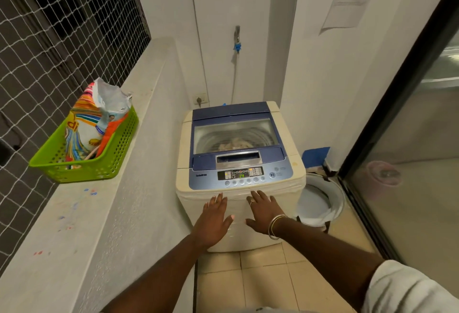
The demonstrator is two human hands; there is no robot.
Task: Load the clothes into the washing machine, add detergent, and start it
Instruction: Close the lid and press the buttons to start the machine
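A cream top-loading washing machine (293,178) with a blue lid (231,111) stands ahead of me. The lid is closed, and pale clothes (234,144) show through its window. The control panel (240,175) is lit and its green display reads 14. My left hand (214,218) and my right hand (262,211) are held flat with fingers spread, in front of the machine's front edge, holding nothing. A colourful detergent bag (89,124) with its top open stands in a green basket (109,161) on the ledge to the left.
A white bucket (320,201) sits on the floor right of the machine. A glass sliding door (397,163) runs along the right. The concrete ledge (82,225) and netted window fill the left. A tap and hose (237,39) hang on the back wall.
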